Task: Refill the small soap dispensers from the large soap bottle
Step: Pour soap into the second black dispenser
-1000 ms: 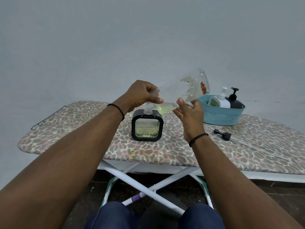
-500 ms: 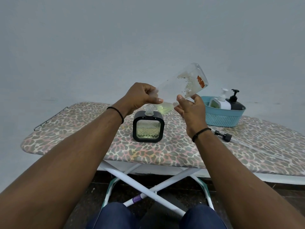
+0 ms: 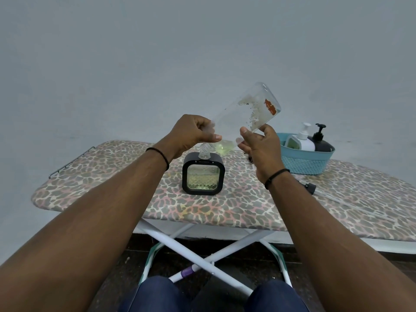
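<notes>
I have the large clear soap bottle [image 3: 245,113] tipped steeply, its base up toward the upper right of centre and its threaded neck pointing down into the top opening of the square black soap dispenser [image 3: 203,174]. My left hand [image 3: 191,134] is curled around the bottle's shoulder just above the neck, thumb showing on the near side. My right hand [image 3: 258,143] grips the bottle's lower edge further along the body, fingers wrapped behind it and thumb on the front. A small pool of yellow-green soap sits in the low corner of the bottle between my two hands, and scraps of torn label with a red patch cling near the base.

The dispenser stands upright at the middle of the frame on the leopard-print ironing board [image 3: 108,176], and through its clear front panel I see liquid filling roughly the lower half. Its pump is off: a black pump head with a long clear tube [image 3: 311,188] lies on the board at the right, just past my right wrist.

Further back on the right, a teal plastic basket [image 3: 306,161] sits on the board holding two more dispensers, a white pump bottle [image 3: 301,140] and a black pump bottle [image 3: 320,140] just beside it. A black bracelet circles each wrist. Below the board I see its crossed white legs and my knees in dark blue trousers at the bottom edge.
</notes>
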